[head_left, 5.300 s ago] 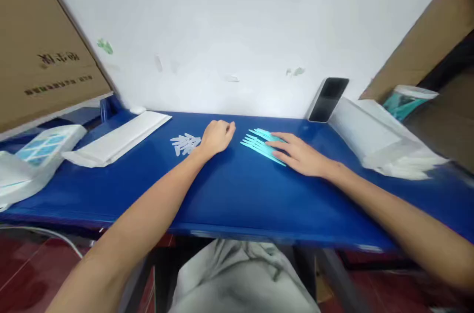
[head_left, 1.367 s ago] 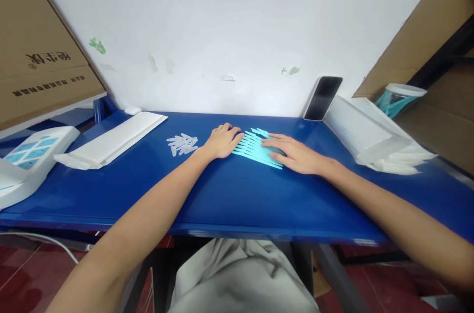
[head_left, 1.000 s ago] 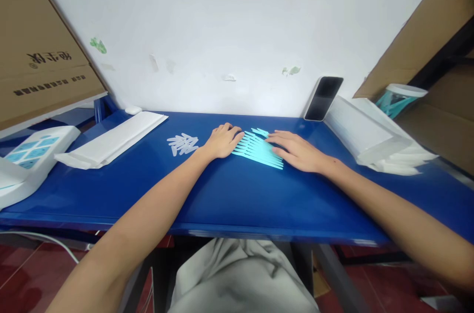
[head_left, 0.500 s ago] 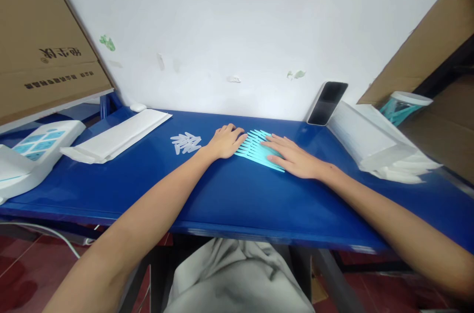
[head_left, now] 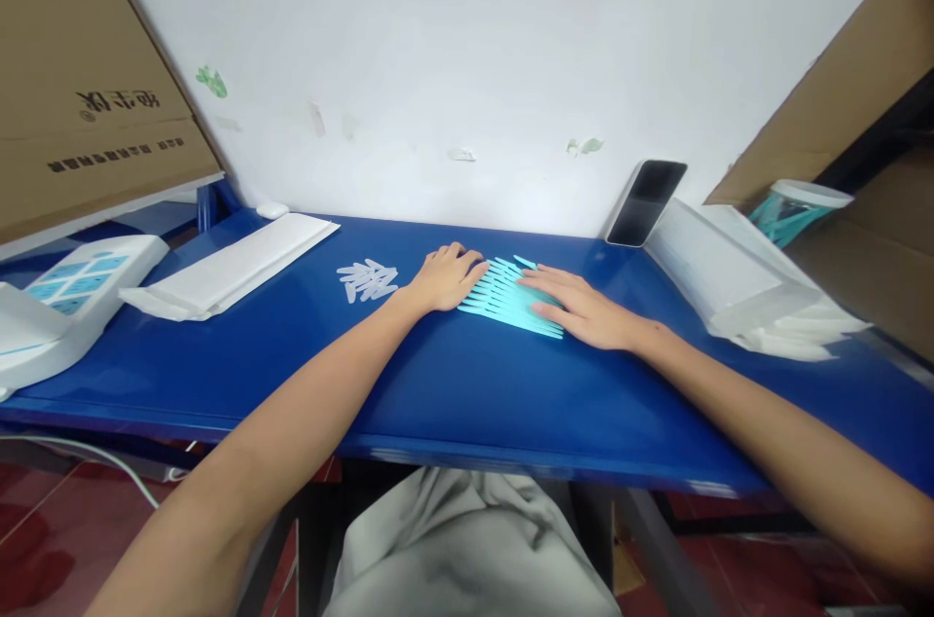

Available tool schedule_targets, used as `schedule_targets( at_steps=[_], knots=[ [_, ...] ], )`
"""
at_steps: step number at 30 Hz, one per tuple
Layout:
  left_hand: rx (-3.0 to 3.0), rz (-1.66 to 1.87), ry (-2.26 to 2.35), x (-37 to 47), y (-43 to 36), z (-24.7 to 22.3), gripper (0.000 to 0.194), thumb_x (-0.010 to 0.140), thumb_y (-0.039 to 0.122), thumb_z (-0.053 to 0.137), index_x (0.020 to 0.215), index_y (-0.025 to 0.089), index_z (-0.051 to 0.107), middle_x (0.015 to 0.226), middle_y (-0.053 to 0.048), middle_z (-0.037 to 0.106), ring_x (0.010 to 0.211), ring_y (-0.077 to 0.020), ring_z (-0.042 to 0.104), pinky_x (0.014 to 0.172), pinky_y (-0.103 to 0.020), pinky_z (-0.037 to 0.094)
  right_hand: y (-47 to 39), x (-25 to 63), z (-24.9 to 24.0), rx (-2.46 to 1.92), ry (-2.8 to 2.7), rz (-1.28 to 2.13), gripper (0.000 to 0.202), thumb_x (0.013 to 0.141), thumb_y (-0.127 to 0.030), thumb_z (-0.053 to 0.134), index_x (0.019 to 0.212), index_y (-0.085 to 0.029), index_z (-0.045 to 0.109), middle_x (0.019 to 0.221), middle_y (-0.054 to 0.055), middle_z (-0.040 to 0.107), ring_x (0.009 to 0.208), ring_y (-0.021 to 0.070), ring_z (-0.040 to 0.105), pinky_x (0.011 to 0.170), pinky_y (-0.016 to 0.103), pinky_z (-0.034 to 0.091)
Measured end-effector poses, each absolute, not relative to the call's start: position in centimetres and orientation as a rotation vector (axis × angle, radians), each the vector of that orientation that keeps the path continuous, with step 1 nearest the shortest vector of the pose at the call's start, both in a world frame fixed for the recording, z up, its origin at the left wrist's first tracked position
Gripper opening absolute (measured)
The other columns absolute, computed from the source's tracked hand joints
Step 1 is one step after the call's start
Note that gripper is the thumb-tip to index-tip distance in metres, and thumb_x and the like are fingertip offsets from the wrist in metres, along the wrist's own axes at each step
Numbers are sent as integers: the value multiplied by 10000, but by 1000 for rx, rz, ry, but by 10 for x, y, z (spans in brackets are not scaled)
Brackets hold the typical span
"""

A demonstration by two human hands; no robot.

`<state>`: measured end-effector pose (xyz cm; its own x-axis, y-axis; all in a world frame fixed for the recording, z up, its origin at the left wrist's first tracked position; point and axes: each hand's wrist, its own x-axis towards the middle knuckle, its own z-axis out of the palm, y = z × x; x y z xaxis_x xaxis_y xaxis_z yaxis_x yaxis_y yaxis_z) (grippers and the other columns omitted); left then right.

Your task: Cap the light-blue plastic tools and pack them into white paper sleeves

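Note:
Several thin turquoise sticks (head_left: 503, 298) lie side by side in a slanting row on the blue table (head_left: 438, 383). My left hand (head_left: 448, 276) rests palm down at the left ends of the row, fingers apart. On the right, my right hand (head_left: 576, 306) lies spread, its fingertips over the right ends of the sticks. Neither hand grips anything. Just left of my left hand is a loose pile of small whitish translucent pieces (head_left: 367, 279).
White flat packs (head_left: 237, 267) and a white device with blue panels (head_left: 80, 291) are at the left. A phone (head_left: 646, 203) leans against the wall. White plastic packaging (head_left: 736, 276) and a tub of turquoise sticks (head_left: 799, 208) stand at the right.
The lower turquoise sticks have shifted slightly and lie more evenly, and one stick at the top stands apart from the row. Both hands have hardly moved.

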<state>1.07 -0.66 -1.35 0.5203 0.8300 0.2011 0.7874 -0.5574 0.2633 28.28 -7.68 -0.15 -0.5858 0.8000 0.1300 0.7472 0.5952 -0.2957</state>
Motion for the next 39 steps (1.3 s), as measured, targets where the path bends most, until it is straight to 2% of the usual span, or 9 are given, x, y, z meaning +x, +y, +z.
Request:
schedule_targets(
  at_steps=[8,17,20,25,27,36,39],
  knots=[
    [2587,457,1383,11,-7,-11,644,1046,579,177,1419,235,575,1392,-148,547,1281,-348,517,1123,-560,371,-74,289,-2,-1347,-2462,220,647,1037,-604,296,1486,-217,556,1505,114,576,1390,347,523,1176,566,384],
    [2578,456,1376,11,-8,-9,652,1044,588,163,1414,242,575,1391,-146,548,1293,-350,505,1125,-557,366,-63,299,-7,-1372,-2342,281,617,1030,-614,322,1444,-241,587,1483,90,600,1391,314,535,1206,539,372],
    [2583,450,1369,10,-8,-9,671,1042,596,149,1421,239,571,1401,-149,542,1302,-354,501,1124,-553,368,-62,301,-7,-1385,-2341,302,628,1024,-634,320,1453,-260,585,1515,83,570,1428,321,497,1223,548,347],
    [2577,439,1352,10,-8,-9,686,1038,613,139,1428,242,563,1419,-154,525,1309,-356,493,1125,-563,363,-62,304,-7,-1479,-2412,334,689,1017,-681,290,1561,-291,457,1676,66,330,1560,332,262,1250,635,207],
    [2578,446,1347,10,-7,-10,681,1038,614,141,1421,247,567,1416,-153,527,1313,-353,489,1123,-564,363,-62,304,-7,-1512,-2444,343,714,1015,-692,278,1588,-287,413,1687,68,297,1572,336,218,1248,655,177],
    [2533,432,1380,8,-5,-4,641,1042,562,159,1411,241,572,1405,-130,574,1305,-339,514,1118,-539,386,-51,313,-8,-1581,-2452,274,716,1019,-689,234,1544,-274,489,1646,94,386,1553,340,274,1234,683,180],
    [2543,445,1381,5,-2,-1,590,1042,515,199,1405,239,573,1434,-107,591,1319,-320,530,1123,-510,401,-43,320,-8,-1580,-2445,232,703,1015,-690,259,1542,-286,489,1665,96,344,1553,363,263,1220,705,184]
  ],
)
